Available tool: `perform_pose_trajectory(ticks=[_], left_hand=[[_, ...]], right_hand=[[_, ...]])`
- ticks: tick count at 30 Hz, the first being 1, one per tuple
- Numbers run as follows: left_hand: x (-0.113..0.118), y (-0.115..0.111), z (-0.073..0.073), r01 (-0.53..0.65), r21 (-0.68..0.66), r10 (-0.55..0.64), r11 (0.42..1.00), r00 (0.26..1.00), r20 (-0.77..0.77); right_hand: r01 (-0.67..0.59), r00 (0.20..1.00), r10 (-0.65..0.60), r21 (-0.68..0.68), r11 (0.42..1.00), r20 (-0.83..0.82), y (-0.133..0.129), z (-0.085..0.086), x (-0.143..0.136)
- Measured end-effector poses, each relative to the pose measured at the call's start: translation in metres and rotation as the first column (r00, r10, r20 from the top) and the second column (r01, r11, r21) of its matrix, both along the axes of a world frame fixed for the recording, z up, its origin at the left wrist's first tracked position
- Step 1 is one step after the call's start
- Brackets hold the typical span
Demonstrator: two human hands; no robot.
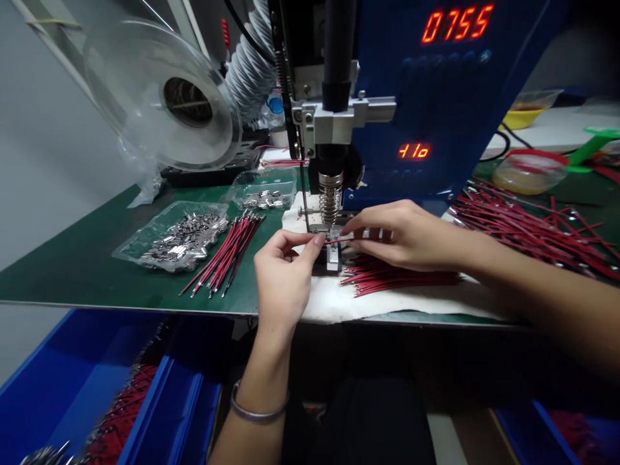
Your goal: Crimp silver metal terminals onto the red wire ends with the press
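My left hand [285,271] is closed in a pinch at the metal fixture [333,258] under the machine's spring-wrapped tip [330,197]. What its fingertips hold is too small and covered to make out. From the other side, my right hand [402,236] grips a thin red wire [340,241] between thumb and fingers, its end reaching the fixture close to my left fingertips. Below my right hand, a bundle of red wires [402,278] lies on a white cloth [334,303]. Left of my left hand rests another bundle of red and black wires [227,248].
The blue machine [407,84] with lit red digits stands ahead. Clear trays of small metal parts [181,239] [264,199] sit left, under a large clear reel [145,97]. A wire heap [527,223] and a red-rimmed tub [527,171] are right. Blue bins [169,407] stand below the table edge.
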State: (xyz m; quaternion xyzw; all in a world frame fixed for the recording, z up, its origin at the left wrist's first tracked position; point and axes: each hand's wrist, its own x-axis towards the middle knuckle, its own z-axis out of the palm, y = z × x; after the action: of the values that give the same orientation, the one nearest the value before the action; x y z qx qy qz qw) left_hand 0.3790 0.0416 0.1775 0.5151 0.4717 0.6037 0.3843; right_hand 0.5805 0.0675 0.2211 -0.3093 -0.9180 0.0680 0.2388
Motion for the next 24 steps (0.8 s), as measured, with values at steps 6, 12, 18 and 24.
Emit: perform_pose_trajectory(ticks=[6, 12, 18, 24], left_hand=[[0.0, 0.0, 0.0, -0.011, 0.006, 0.011, 1.0, 1.0, 0.002], [0.001, -0.002, 0.001, -0.025, -0.019, 0.025, 1.0, 1.0, 0.005], [0.0, -0.002, 0.001, -0.022, 0.006, 0.022, 1.0, 1.0, 0.006], [0.0, -0.002, 0.0, -0.028, -0.002, 0.028, 1.0, 1.0, 0.008]], right_hand=[[0.008, 0.996, -0.001, 0.085, 0.996, -0.09, -0.004, -0.009, -0.017], [0.058, 0.99, -0.046, 0.089, 0.994, -0.132, -0.007, -0.009, -0.018], [0.156, 0.979, -0.151, 0.029, 0.987, -0.139, -0.008, -0.008, -0.019], [0.183, 0.975, -0.184, -0.013, 0.983, -0.125, -0.009, -0.008, -0.021]])
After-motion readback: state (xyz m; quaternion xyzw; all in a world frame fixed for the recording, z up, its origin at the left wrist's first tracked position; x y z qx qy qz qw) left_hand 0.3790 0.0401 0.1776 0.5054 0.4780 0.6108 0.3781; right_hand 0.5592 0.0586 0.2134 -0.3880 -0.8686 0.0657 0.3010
